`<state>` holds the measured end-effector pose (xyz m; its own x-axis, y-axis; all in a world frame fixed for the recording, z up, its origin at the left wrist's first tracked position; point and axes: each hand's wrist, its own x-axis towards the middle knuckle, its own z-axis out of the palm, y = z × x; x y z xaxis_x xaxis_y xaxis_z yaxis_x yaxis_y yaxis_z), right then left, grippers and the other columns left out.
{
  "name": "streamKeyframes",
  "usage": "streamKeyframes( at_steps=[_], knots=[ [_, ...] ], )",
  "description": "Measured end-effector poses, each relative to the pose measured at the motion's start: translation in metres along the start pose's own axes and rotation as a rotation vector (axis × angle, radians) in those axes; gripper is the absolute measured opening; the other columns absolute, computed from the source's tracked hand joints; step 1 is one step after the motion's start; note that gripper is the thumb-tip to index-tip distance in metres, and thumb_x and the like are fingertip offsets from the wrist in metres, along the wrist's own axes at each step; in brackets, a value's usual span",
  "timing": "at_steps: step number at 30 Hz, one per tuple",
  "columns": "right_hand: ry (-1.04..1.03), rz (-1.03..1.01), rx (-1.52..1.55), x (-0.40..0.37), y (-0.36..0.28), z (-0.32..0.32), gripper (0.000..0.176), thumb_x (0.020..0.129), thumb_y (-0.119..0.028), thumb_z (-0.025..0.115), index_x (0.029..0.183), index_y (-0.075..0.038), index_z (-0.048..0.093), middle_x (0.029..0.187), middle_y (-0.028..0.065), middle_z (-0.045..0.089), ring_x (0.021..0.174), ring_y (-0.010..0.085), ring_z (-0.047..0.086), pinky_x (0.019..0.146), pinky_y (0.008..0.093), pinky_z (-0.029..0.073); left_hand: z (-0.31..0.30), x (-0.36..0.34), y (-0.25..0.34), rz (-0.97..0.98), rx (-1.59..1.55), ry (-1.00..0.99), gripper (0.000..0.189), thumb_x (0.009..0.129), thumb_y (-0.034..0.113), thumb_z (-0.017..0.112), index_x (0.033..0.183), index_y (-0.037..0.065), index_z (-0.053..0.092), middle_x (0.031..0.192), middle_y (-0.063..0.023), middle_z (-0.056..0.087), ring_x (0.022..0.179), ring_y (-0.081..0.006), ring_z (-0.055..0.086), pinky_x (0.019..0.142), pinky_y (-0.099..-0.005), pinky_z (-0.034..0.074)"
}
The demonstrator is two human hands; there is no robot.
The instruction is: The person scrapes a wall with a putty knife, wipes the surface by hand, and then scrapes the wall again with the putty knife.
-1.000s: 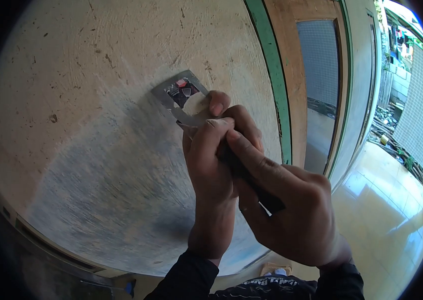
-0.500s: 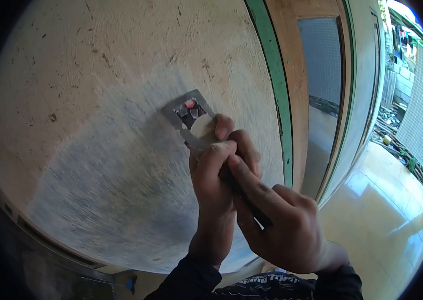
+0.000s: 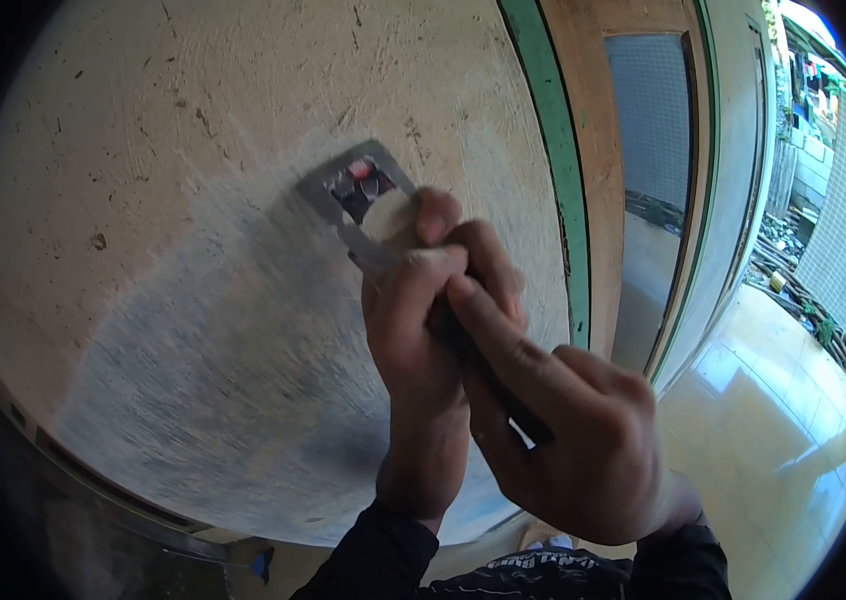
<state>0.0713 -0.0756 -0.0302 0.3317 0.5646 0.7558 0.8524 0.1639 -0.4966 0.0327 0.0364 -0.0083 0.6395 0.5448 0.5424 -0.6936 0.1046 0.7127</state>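
Note:
A flat scraper with a worn label on its metal blade lies against the wall. My left hand is closed round the scraper near its blade, thumb and fingers pressed on the metal. Lower down, my right hand grips the dark handle, its forefinger reaching up against my left hand. Around and below the blade the wall has a pale grey, scratched patch. Above and to the left, the surface is beige with chips and small dark marks. My fingers hide most of the handle.
A green strip and a wooden door frame stand right of the wall patch. Beyond them are a mesh-patterned panel, a shiny tiled floor and piled sticks outside. A dark ledge runs along the lower left.
The scraper and both hands have moved up the wall and slightly left. Both hands keep their hold. The blade now lies nearer the upper edge of the grey patch.

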Motion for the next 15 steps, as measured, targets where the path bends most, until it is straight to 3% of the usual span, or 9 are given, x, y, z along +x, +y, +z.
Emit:
streamKeyframes(
  at_steps=[2, 6, 10, 11, 15],
  knots=[
    [0.026, -0.003, 0.086, 0.002, 0.003, -0.001, 0.052, 0.075, -0.005, 0.069, 0.125, -0.009, 0.057, 0.05, 0.006, 0.051, 0.041, 0.0153, 0.053, 0.042, 0.0307, 0.044, 0.006, 0.001, 0.0, 0.067, 0.088, 0.041, 0.005, 0.088, 0.014, 0.036, 0.093, 0.013, 0.036, 0.057, -0.0014, 0.042, 0.039, -0.0061, 0.03, 0.034, -0.0202, 0.026],
    [-0.051, 0.038, 0.051, -0.021, 0.004, 0.002, 0.054, 0.074, -0.003, 0.069, 0.126, -0.009, 0.057, 0.05, 0.0058, 0.051, 0.043, 0.0145, 0.055, 0.045, 0.03, 0.046, -0.013, -0.021, -0.016, 0.012, 0.06, -0.001, 0.006, 0.088, 0.014, 0.035, 0.094, 0.012, 0.035, 0.057, -0.0015, 0.041, 0.039, -0.005, 0.029, 0.034, -0.02, 0.025],
    [-0.061, -0.019, 0.052, 0.007, 0.007, -0.01, 0.052, 0.075, -0.005, 0.07, 0.126, -0.009, 0.056, 0.05, 0.0041, 0.051, 0.043, 0.0118, 0.054, 0.043, 0.03, 0.044, 0.0, 0.006, 0.002, 0.08, 0.057, -0.026, 0.006, 0.089, 0.013, 0.035, 0.095, 0.012, 0.035, 0.058, -0.0023, 0.041, 0.039, -0.0053, 0.028, 0.033, -0.0198, 0.025],
    [-0.053, -0.021, 0.083, 0.008, 0.01, -0.009, 0.051, 0.076, -0.006, 0.069, 0.125, -0.009, 0.057, 0.05, 0.0027, 0.05, 0.043, 0.0105, 0.053, 0.042, 0.0295, 0.043, 0.009, 0.006, -0.001, 0.127, 0.09, 0.076, 0.007, 0.089, 0.014, 0.035, 0.096, 0.011, 0.036, 0.059, -0.0027, 0.041, 0.04, -0.0055, 0.029, 0.033, -0.0197, 0.025],
    [-0.115, 0.009, -0.002, -0.015, 0.007, -0.007, 0.051, 0.076, -0.006, 0.069, 0.125, -0.009, 0.057, 0.051, 0.0046, 0.053, 0.043, 0.0121, 0.055, 0.044, 0.0296, 0.046, -0.006, -0.013, -0.011, 0.028, -0.001, 0.009, 0.01, 0.088, 0.012, 0.035, 0.097, 0.011, 0.037, 0.058, -0.0033, 0.042, 0.037, -0.0056, 0.027, 0.033, -0.0203, 0.025]
  ],
)
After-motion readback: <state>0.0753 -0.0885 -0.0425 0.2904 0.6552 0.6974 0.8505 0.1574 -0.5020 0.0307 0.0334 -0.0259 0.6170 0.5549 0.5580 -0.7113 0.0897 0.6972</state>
